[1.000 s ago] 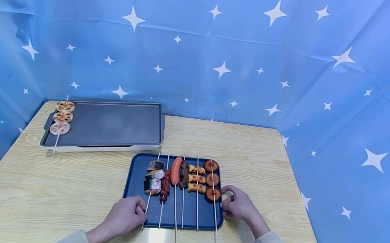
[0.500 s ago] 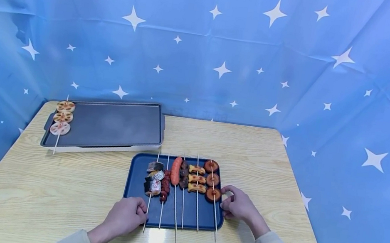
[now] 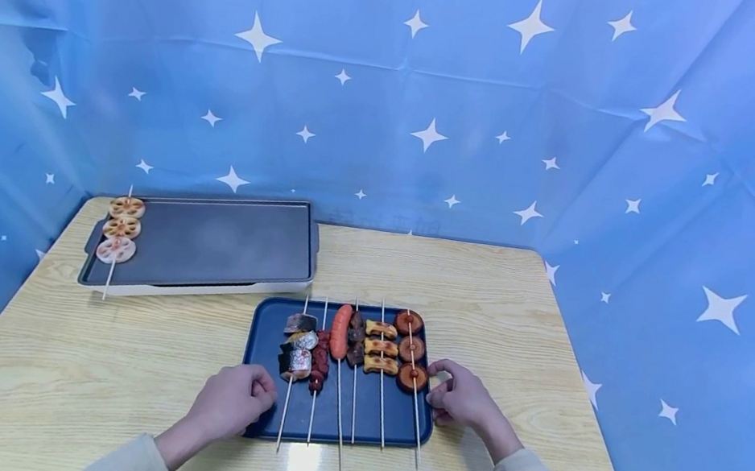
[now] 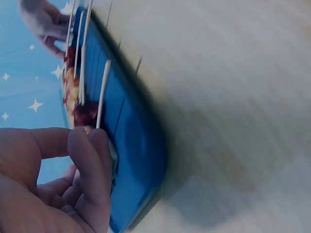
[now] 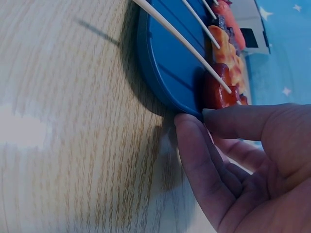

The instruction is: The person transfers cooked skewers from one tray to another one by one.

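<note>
On the table in the head view lies a blue tray (image 3: 334, 424) with several food skewers side by side. My right hand (image 3: 463, 399) pinches its right rim between thumb and fingers, beside the mushroom skewer (image 3: 411, 377). To the tray's left, my left hand (image 3: 235, 403) has curled fingers with nothing between them; in the left wrist view its fingertips (image 4: 99, 143) come together over the tray's near corner. A short way right of it lies a skewer with silvery-skinned pieces (image 3: 296, 362). A dark red meat skewer (image 3: 319, 361) and a sausage skewer (image 3: 340, 332) follow.
At the back left stands a dark griddle (image 3: 223, 237) with a lotus root skewer (image 3: 116, 249) across its left end. Several stick ends overhang the tray's front rim. A blue curtain with stars (image 3: 396, 108) rises behind the wooden table (image 3: 519, 314).
My left hand has let go of the silvery-skinned skewer's stick and moved left and slightly back. That stick shifted a little to the right beforehand. My right hand stays on the tray rim.
</note>
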`<action>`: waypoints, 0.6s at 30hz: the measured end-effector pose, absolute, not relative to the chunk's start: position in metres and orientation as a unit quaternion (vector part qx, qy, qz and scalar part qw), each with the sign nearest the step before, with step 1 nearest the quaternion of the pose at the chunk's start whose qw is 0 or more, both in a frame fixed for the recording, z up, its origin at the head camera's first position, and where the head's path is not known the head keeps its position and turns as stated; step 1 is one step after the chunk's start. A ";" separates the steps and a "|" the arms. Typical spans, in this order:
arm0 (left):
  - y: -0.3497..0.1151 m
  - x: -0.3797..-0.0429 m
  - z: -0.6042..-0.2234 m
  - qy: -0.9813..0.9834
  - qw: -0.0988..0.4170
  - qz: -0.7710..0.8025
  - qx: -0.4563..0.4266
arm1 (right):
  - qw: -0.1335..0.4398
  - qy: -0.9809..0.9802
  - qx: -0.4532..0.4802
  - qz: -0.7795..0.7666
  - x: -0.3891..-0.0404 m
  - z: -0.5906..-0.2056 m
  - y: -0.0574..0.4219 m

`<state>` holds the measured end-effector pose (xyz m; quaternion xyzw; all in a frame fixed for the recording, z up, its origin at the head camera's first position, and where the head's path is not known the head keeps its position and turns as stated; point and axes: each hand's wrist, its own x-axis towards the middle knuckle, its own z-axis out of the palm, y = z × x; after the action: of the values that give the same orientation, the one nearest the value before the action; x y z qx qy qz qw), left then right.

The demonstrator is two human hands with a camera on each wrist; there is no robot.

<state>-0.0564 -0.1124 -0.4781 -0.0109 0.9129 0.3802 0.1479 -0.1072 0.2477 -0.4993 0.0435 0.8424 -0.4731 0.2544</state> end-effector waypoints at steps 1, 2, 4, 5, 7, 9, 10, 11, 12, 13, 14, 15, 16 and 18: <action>-0.114 -0.058 -0.476 0.914 0.143 0.378 -0.015 | 0.255 0.842 0.044 -0.474 -0.107 -0.499 0.248; -0.116 -0.061 -0.474 0.917 0.137 0.375 -0.018 | 0.255 0.842 0.044 -0.474 -0.107 -0.499 0.248; -0.121 -0.065 -0.470 0.924 0.123 0.361 -0.020 | 0.255 0.843 0.043 -0.472 -0.107 -0.499 0.248; -0.123 -0.068 -0.467 0.928 0.115 0.354 -0.019 | 0.254 0.843 0.044 -0.472 -0.107 -0.499 0.248; -0.128 -0.073 -0.462 0.935 0.101 0.339 -0.016 | 0.253 0.844 0.045 -0.471 -0.107 -0.499 0.248; -0.134 -0.078 -0.458 0.940 0.089 0.330 -0.013 | 0.251 0.845 0.043 -0.470 -0.107 -0.499 0.249; -0.137 -0.081 -0.456 0.941 0.085 0.327 -0.013 | 0.251 0.846 0.043 -0.469 -0.107 -0.499 0.249; -0.141 -0.083 -0.454 0.942 0.080 0.325 -0.012 | 0.251 0.846 0.044 -0.469 -0.107 -0.499 0.249; -0.144 -0.086 -0.452 0.944 0.077 0.321 -0.012 | 0.251 0.846 0.044 -0.469 -0.107 -0.499 0.249; -0.148 -0.089 -0.451 0.945 0.072 0.318 -0.012 | 0.250 0.846 0.044 -0.468 -0.107 -0.499 0.249; -0.152 -0.092 -0.449 0.947 0.066 0.313 -0.012 | 0.250 0.847 0.044 -0.468 -0.107 -0.499 0.249; -0.156 -0.094 -0.448 0.950 0.059 0.307 -0.011 | 0.250 0.847 0.044 -0.468 -0.107 -0.499 0.249; -0.160 -0.097 -0.447 0.952 0.053 0.302 -0.011 | 0.250 0.847 0.045 -0.467 -0.107 -0.499 0.248; -0.168 -0.102 -0.445 0.955 0.039 0.292 -0.014 | 0.250 0.847 0.045 -0.467 -0.107 -0.498 0.248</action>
<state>-0.1018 -0.1683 -0.4445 -0.0137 0.9554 0.2922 0.0393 -0.1067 0.2479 -0.4984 0.0449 0.8468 -0.4674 0.2501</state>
